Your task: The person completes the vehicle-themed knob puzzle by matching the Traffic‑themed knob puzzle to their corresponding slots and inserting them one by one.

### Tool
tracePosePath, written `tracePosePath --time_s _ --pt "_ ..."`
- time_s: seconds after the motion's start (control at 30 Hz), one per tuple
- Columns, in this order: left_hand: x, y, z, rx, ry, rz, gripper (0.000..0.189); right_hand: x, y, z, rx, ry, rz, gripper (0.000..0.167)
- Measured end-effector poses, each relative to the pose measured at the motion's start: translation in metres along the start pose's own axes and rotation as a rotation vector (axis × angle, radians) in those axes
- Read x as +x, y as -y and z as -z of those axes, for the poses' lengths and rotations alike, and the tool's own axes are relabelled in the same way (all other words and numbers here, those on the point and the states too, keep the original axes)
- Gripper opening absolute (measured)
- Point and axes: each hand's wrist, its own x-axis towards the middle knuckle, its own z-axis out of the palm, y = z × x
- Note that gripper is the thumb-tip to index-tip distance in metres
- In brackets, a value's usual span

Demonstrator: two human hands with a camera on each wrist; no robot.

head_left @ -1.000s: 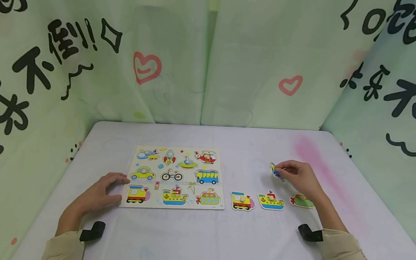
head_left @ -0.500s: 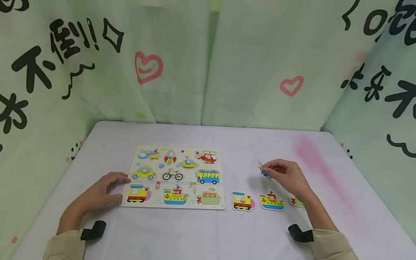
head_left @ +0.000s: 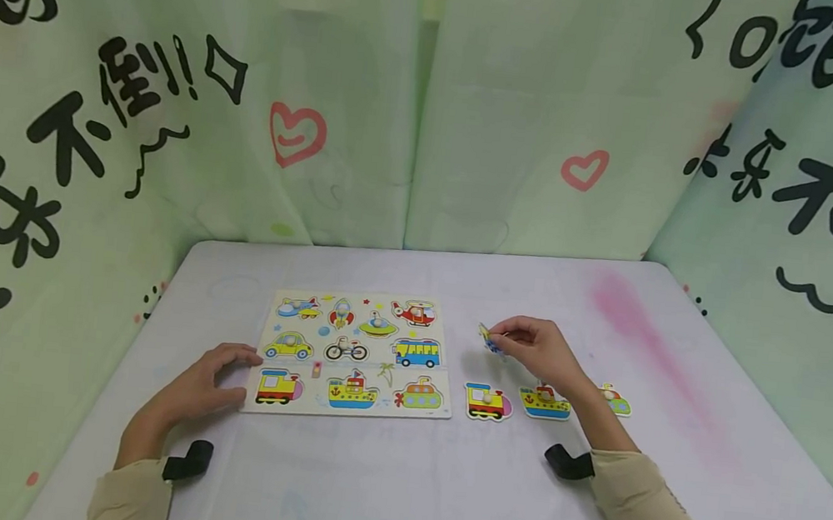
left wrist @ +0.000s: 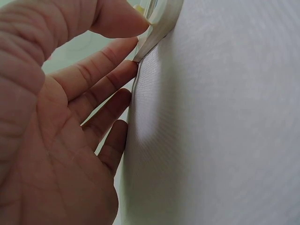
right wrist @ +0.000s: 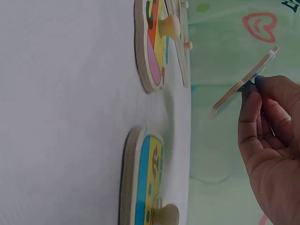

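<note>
My right hand pinches a small blue-and-yellow wooden puzzle piece above the table, right of the puzzle board. Its thin wooden edge shows tilted in the right wrist view; its picture cannot be made out. At the board's left edge my left hand rests with loosely extended fingers; thumb and fingertips touch the board's side. Vehicle pictures cover the board. Loose on the table lie a train piece and a ship piece with a wooden knob on the train. My right forearm partly hides a submarine piece.
A white cloth covers the table, with a pink stain at the right. Green curtains with black writing and red hearts surround its back and sides. Black wrist cameras sit on both sleeves.
My right hand has moved left toward the board, carrying the pinched puzzle piece. The forearm now crosses in front of the submarine piece. My left hand stays in place at the board.
</note>
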Motion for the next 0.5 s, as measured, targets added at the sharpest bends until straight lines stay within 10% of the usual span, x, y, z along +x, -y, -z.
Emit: tracePosePath --time_s 0.5 --pt "0.000 -0.001 0.001 -0.009 0.004 -0.008 0.047 0.015 0.015 -0.031 0.015 0.028 0.000 0.018"
